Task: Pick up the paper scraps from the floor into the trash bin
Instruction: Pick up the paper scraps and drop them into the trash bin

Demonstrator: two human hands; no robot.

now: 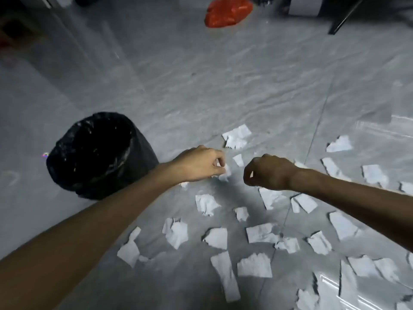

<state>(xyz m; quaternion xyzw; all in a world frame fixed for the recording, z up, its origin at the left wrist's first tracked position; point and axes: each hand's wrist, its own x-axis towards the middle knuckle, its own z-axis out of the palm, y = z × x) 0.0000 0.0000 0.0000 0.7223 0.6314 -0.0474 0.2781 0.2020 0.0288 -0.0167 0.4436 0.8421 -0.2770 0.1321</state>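
Down on the grey floor point(201, 90), both bare arms reach forward over a scatter of torn white paper scraps point(215, 237). His or her left hand point(199, 163) comes in from the lower left, forearm stretched long and nearly straight, wrist level, knuckles up, with the fingers curled in and the thumb pressed to them around a small crumpled scrap point(224, 173) that pokes out white at the fingertips, just above the floor. The right hand point(267, 172) comes in from the right edge, forearm angled across the litter, wrist bent so the back of the hand faces up; its fingers are balled into a loose fist, and a sliver of white point(251, 174) shows inside the curl, so it seems to be pinching a bit of paper, though I cannot make out how much. The two hands sit near each other without touching, a small loose scrap point(238, 159) lying on the floor between them. A trash bin point(143, 153) lined with a black bag stands just beside the left forearm, to its left, mouth open and dark inside. Most of the scraps lie flat or slightly curled below and to the right of the hands, well spread apart. A crumpled red plastic bag point(228, 12) sits far off at the top.
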